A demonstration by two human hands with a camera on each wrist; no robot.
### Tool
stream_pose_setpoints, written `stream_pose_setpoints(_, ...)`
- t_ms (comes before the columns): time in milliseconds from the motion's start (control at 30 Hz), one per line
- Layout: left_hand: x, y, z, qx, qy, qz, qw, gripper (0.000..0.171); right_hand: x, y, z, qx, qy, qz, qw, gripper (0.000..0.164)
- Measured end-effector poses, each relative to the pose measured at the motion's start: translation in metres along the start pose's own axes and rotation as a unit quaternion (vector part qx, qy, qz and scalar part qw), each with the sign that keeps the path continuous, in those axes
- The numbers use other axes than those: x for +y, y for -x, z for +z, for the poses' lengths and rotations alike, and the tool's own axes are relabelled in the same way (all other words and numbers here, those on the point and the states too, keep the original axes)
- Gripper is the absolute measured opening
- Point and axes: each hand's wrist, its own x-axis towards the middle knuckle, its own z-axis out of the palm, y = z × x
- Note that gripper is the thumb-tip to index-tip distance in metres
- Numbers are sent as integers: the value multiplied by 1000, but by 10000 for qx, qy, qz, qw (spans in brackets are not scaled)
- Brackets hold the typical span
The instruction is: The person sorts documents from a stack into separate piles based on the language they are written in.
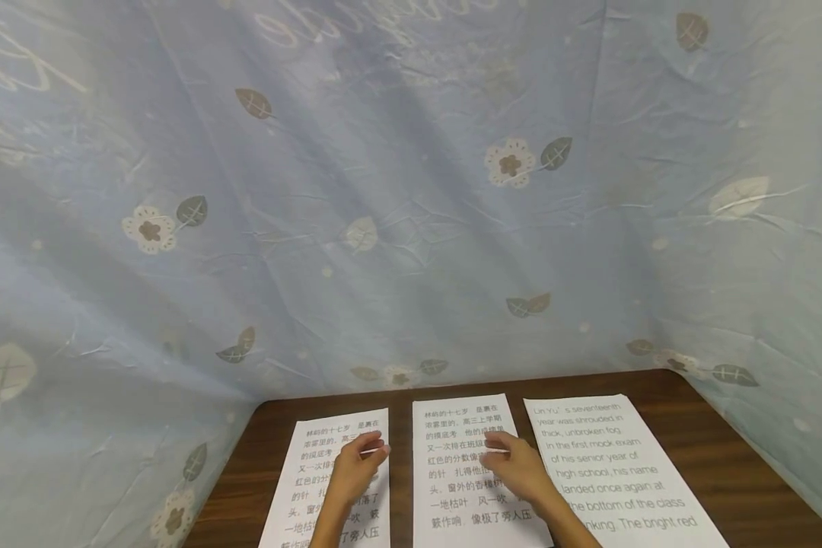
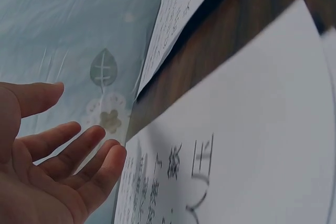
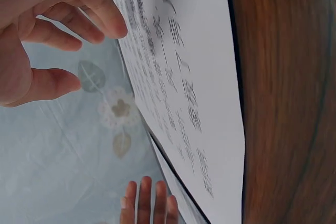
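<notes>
Three stacks or sheets of printed white paper lie side by side. Chinese text covers the left paper (image 1: 308, 464) and the middle paper (image 1: 452, 479); English text covers the right paper (image 1: 610, 472). Over the left paper hovers my left hand (image 1: 355, 470), its fingers loosely bent and nothing held. My right hand (image 1: 517, 466) is above the right part of the middle paper, hiding some of its lines. In the right wrist view, the thumb and fingers of that right hand (image 3: 58, 40) are apart with only air between them. The left wrist view shows the left hand (image 2: 63, 166) relaxed, thumb spread away.
The papers rest on a dark brown wooden table (image 1: 400, 487) with rounded far corners. Behind it and at both sides hangs a pale blue cloth (image 1: 411, 228) printed with leaves and flowers. Narrow strips of wood separate the papers.
</notes>
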Motion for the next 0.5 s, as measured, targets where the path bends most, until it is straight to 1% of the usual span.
stream_pose_setpoints(133,1,-2,7,-34,79,59,9999,52,3,2,-10,75,-20,47,10000,54)
stream_pose_setpoints(267,2,-5,15,-112,243,-40,9996,54,7,4,-18,172,54,29,9998,53)
stream_pose_setpoints(400,3,-7,22,-267,316,-123,9991,55,10,5,-25,241,265,15,9994,53)
stream_pose_setpoints(500,5,-9,28,-361,266,-145,9989,56,12,4,-30,286,469,-4,9985,53)
